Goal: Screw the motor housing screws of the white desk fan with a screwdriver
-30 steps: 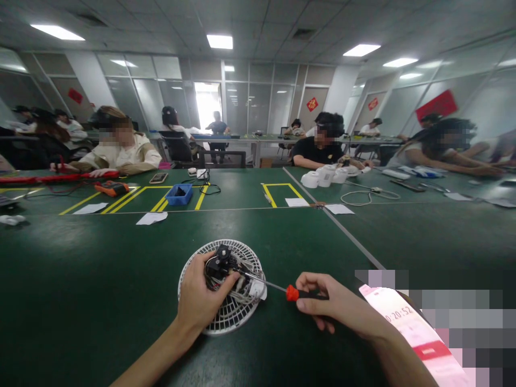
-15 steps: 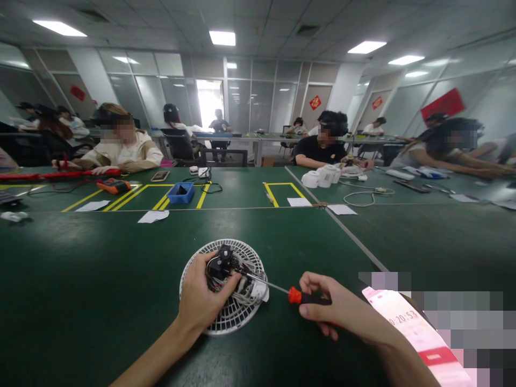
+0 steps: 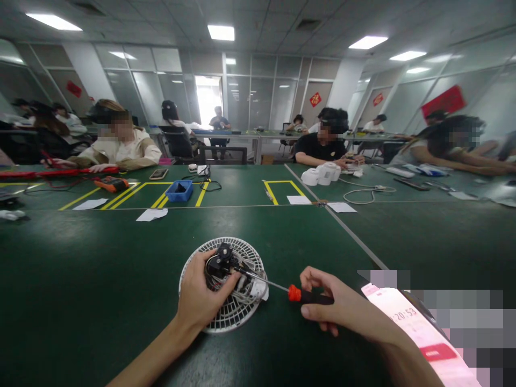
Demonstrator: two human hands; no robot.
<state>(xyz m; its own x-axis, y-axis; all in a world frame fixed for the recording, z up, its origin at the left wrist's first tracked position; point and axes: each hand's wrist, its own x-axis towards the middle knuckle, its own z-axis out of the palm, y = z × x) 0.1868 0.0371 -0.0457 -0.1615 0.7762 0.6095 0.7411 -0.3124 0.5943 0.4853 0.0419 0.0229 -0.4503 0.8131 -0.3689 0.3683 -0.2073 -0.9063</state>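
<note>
A round white fan grille (image 3: pixel 234 320) lies on the green table, with a black motor assembly (image 3: pixel 222 261) and a bundle of pale cable (image 3: pixel 246 290) on top of it. My left hand (image 3: pixel 203 293) is wrapped round the motor assembly, thumb on its near side. In my right hand (image 3: pixel 326 301) is a screwdriver (image 3: pixel 295 293) with a red and black handle. Its long shaft points left, and the tip meets the motor assembly near my left thumb. Exactly what the tip touches is too small to tell.
A lit phone (image 3: pixel 419 328) lies by my right forearm. Farther off are a blue bin (image 3: pixel 179 191), an orange meter (image 3: pixel 112 184), paper slips (image 3: pixel 152 214) and white rolls (image 3: pixel 322 174). Several people sit round the tables, one in black (image 3: pixel 318 148) across from me.
The fingers of my right hand have shifted slightly on the screwdriver handle. My left hand and the motor assembly stay in place; the view has tilted a little.
</note>
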